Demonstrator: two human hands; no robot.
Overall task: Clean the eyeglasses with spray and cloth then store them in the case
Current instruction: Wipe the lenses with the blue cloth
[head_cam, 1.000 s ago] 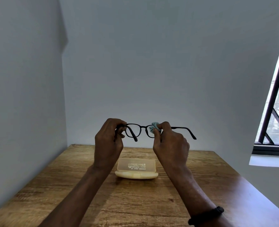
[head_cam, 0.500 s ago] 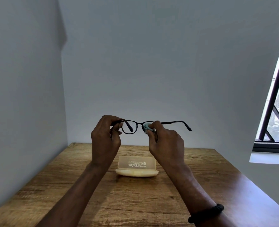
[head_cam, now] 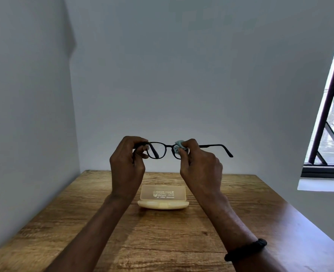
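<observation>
Over wooden table [head_cam: 172, 242], right hand [head_cam: 201, 167] pinches cloth [head_cam: 178, 144] (crumpled) against eyeglasses [head_cam: 169, 146].

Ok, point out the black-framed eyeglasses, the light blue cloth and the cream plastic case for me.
black-framed eyeglasses [head_cam: 160, 148]: head view, on the uncovered lens.
light blue cloth [head_cam: 178, 143]: head view, on its top fold.
cream plastic case [head_cam: 163, 205]: head view, on the base's front wall.
</observation>
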